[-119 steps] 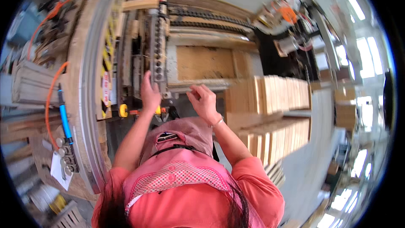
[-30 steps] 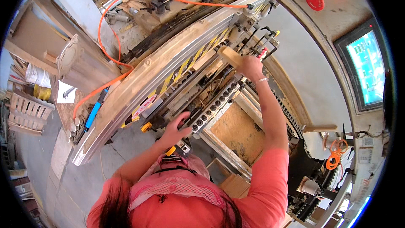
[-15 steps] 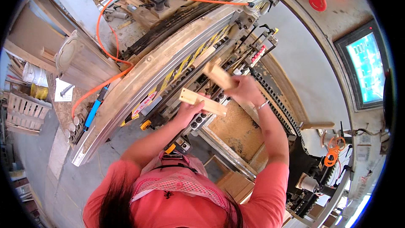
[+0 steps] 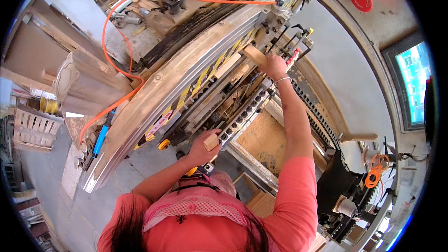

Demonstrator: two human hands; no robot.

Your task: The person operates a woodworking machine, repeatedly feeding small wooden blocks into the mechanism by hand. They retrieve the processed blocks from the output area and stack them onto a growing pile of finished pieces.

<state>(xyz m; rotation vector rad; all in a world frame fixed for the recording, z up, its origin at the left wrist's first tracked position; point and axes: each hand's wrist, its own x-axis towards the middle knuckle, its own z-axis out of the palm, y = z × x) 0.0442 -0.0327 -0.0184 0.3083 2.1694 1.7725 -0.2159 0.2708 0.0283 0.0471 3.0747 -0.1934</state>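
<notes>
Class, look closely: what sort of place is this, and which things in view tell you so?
Probably a woodworking shop: the right hand holds a wooden block over machinery, and a grey panel carries a red stop button and a lit screen.

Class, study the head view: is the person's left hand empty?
No: the left hand is closed around a pale wooden piece, whose end shows beside the fingers.
</notes>
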